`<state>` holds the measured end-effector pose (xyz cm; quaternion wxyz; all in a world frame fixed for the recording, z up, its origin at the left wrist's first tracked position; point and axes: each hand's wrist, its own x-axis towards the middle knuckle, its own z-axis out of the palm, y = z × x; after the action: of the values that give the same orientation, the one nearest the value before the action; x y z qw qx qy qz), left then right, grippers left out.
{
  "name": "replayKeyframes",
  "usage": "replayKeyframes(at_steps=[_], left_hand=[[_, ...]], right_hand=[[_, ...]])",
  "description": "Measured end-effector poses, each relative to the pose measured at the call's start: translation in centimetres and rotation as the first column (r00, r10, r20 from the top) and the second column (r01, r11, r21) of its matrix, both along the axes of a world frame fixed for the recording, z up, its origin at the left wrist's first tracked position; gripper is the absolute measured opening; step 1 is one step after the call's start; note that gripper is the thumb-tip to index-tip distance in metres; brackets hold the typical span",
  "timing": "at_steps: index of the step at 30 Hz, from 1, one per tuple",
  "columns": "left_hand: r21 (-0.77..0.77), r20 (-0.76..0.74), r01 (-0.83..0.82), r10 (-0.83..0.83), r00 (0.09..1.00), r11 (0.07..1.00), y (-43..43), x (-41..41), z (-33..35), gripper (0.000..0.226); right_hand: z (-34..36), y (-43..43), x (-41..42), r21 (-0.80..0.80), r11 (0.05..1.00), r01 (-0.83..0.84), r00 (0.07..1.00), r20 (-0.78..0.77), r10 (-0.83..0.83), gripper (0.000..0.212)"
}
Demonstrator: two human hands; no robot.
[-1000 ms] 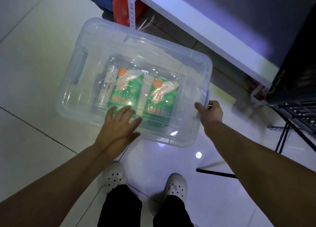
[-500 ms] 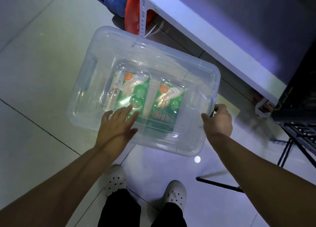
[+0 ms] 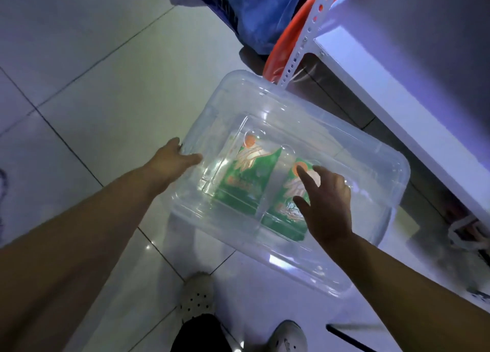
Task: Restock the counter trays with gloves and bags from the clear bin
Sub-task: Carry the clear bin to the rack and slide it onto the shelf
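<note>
Left hand (image 3: 176, 156): at the left short end of the clear bin (image 3: 305, 268), thumb lying over the rim, fingers tucked out of sight below it, gripping that end. Right hand (image 3: 327, 205): over the lid (image 3: 352, 150), fingers spread and fairly straight, forefinger pointing away from the person, holding nothing. Cannot tell whether the fingertips touch the lid or hang just above it.

Bin: sits at an angle on the tiled floor (image 3: 92, 86), lid on, its far corner close against the perforated upright (image 3: 305, 38) of a white shelf (image 3: 371, 73).

Contents, seen through the lid: two green glove packets lying flat side by side, each with an orange disc and a pale hand printed on it. Left packet (image 3: 246, 181) in plain view; right packet (image 3: 281, 213) partly covered by the right hand. Print too blurred to read.

Beyond the bin: a red hoop-shaped object (image 3: 287, 39) and a blue bag (image 3: 265, 12) by the shelf leg.

Near edge of view: two white perforated shoes (image 3: 197, 296), dark trouser legs above them
</note>
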<state>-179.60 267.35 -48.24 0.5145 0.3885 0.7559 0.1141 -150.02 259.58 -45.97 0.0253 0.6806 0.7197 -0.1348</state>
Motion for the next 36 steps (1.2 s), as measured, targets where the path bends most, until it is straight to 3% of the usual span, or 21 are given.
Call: replayKeyframes(at_steps=[2,5,8,14,17,20,22,25,27,29,32,36], left_hand=[[-0.007,-0.037,0.019,-0.019,0.999,1.0,0.4,-0.3,-0.3,0.058],[0.113,-0.281,0.193,-0.155,0.947,0.975,0.5,-0.2,-0.3,0.053],[0.214,-0.337,0.242,-0.161,0.927,0.946,-0.1,0.2,0.1,0.043],[0.352,-0.466,0.354,-0.165,0.869,0.866,-0.2,-0.1,0.1,0.028],[0.353,-0.525,0.377,-0.152,0.837,0.857,0.3,-0.5,0.1,0.038],[0.325,-0.579,0.364,-0.12,0.806,0.873,0.2,-0.4,0.2,0.045],[0.284,-0.612,0.284,-0.055,0.789,0.916,-1.0,-0.1,0.2,0.051],[0.249,-0.594,0.004,0.149,0.79,0.969,-5.1,0.7,0.6,0.064],[0.227,-0.518,-0.251,0.335,0.787,0.941,-8.4,2.3,0.9,0.074],[0.08,-0.366,-0.496,0.488,0.792,0.865,-11.2,4.3,1.0,0.079],[-0.132,-0.227,-0.571,0.536,0.813,0.811,-14.2,6.2,0.7,0.052],[-0.138,-0.128,-0.651,0.639,0.759,0.746,-15.2,5.4,2.4,0.034]], right_hand=[[-0.1,-0.2,0.1,-0.004,1.0,-0.013,1.0,-0.012,0.013,0.064],[0.2,0.1,0.2,-0.001,1.0,-0.012,0.998,-0.066,0.012,0.061],[0.6,1.5,1.1,0.01,1.0,-0.006,0.991,-0.131,0.007,0.047],[1.3,5.9,6.0,0.057,0.992,0.113,0.993,0.012,-0.114,0.045],[1.2,6.6,7.5,-0.035,0.993,0.115,0.991,0.066,-0.113,0.052],[0.7,6.3,7.9,-0.229,0.956,0.183,0.983,0.068,-0.171,0.053],[0.4,5.6,7.8,-0.28,0.934,0.222,0.975,0.057,-0.215,0.05],[0.3,4.5,7.9,-0.297,0.908,0.297,0.953,0.027,-0.302,0.04],[0.3,3.8,8.2,-0.314,0.889,0.333,0.939,0.021,-0.344,0.038],[0.4,3.1,8.2,-0.336,0.879,0.338,0.933,-0.001,-0.36,0.038],[1.0,1.7,8.1,-0.381,0.865,0.326,0.92,-0.081,-0.383,0.033],[3.8,-0.2,8.4,-0.414,0.816,0.404,0.827,-0.215,-0.519,0.031]])
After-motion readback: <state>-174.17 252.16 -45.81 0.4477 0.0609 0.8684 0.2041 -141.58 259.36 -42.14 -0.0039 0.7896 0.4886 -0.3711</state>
